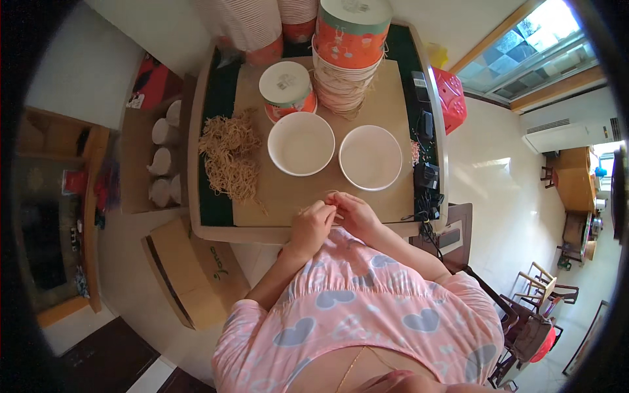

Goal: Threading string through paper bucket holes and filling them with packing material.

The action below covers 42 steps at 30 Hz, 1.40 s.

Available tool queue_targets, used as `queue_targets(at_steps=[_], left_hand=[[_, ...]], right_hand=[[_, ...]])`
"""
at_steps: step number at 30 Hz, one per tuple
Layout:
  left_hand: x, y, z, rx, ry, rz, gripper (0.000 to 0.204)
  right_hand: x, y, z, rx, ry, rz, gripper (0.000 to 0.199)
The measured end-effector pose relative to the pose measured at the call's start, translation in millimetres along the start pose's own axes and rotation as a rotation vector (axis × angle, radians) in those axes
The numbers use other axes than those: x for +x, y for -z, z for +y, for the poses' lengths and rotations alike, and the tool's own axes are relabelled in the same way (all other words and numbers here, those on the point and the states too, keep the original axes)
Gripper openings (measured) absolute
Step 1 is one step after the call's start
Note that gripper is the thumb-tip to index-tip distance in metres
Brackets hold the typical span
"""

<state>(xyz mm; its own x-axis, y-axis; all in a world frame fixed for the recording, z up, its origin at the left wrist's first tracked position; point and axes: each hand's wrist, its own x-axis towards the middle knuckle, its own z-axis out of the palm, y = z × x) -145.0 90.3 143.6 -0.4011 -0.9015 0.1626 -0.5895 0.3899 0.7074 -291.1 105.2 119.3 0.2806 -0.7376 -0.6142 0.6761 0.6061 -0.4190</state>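
Observation:
My left hand (312,221) and my right hand (349,211) meet at the near edge of the table (204,226). Together they pinch a thin tan string (331,196) between the fingertips. A heap of the same tan strings (229,156) lies on the brown cardboard sheet (288,196) to the left. Two empty white paper bowls (301,143) (370,157) stand side by side just beyond my hands. Behind them is an upturned orange-and-white bowl (286,90) and a tall stack of bowls (345,59).
More stacked cups (252,26) stand at the table's far edge. A black device with cables (426,177) sits at the right edge. An open cardboard box (187,268) and a box of white rolls (160,157) are on the floor at left. A red stool (451,98) is at right.

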Motion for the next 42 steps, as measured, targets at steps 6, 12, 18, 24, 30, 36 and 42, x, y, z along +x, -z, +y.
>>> queue_targets(at_steps=[6, 12, 18, 24, 30, 36, 42], left_hand=[[-24.3, -15.7, -27.5, -0.027, 0.026, -0.112, 0.010], [-31.1, -5.3, -41.1, 0.023, 0.044, -0.365, 0.010], [-29.8, -4.1, -49.0, 0.061, 0.025, -0.584, 0.011], [18.5, -10.6, -50.7, -0.077, -0.057, -0.226, 0.014], [76.6, -33.5, -59.6, 0.041, -0.005, 0.059, 0.022], [76.9, 5.7, -65.2, -0.068, 0.190, 0.129, 0.010], [67.4, 28.9, -94.9, -0.359, 0.383, 0.010, 0.013]], right_hand=[[-2.3, 15.6, -21.5, 0.151, 0.227, 0.020, 0.022], [-4.0, 16.9, -39.0, 0.068, 0.303, 0.051, 0.022], [-1.2, 16.3, -51.4, 0.025, 0.412, 0.091, 0.021], [-3.0, 12.5, -52.9, -0.602, 0.421, 0.111, 0.022], [16.2, 20.3, -29.8, -0.701, 0.481, 0.075, 0.017], [35.3, 15.6, -18.0, -0.715, 0.488, 0.058, 0.009], [78.0, -11.2, -8.7, -0.859, 0.652, 0.090, 0.008]])
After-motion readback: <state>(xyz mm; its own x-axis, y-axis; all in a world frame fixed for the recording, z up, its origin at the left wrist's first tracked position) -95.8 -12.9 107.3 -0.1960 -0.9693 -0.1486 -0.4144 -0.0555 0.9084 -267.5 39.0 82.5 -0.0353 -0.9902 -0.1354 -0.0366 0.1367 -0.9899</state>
